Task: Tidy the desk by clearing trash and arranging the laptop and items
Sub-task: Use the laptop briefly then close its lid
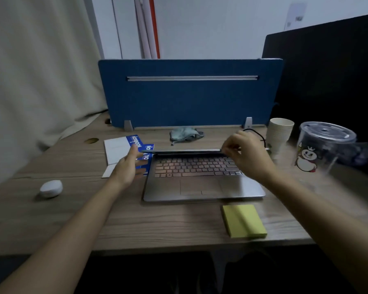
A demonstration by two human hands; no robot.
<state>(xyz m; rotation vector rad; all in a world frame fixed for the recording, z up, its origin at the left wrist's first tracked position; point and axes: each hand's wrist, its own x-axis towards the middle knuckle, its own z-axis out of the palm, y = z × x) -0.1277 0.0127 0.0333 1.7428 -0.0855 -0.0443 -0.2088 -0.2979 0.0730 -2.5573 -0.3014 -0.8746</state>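
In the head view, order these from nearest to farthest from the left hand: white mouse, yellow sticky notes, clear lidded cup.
From the left hand:
1. White mouse, on its left, nearer the desk's front.
2. Yellow sticky notes, front right, before the laptop.
3. Clear lidded cup, far right.

Silver laptop (202,183) lies at frame centre, lid lowered nearly edge-on above the keyboard. Blue-and-white notebooks (120,151) lie left of it. Yellow sticky pad (243,220) lies lower right. Paper cup stack (279,134) and clear lidded cup (321,145) stand right.
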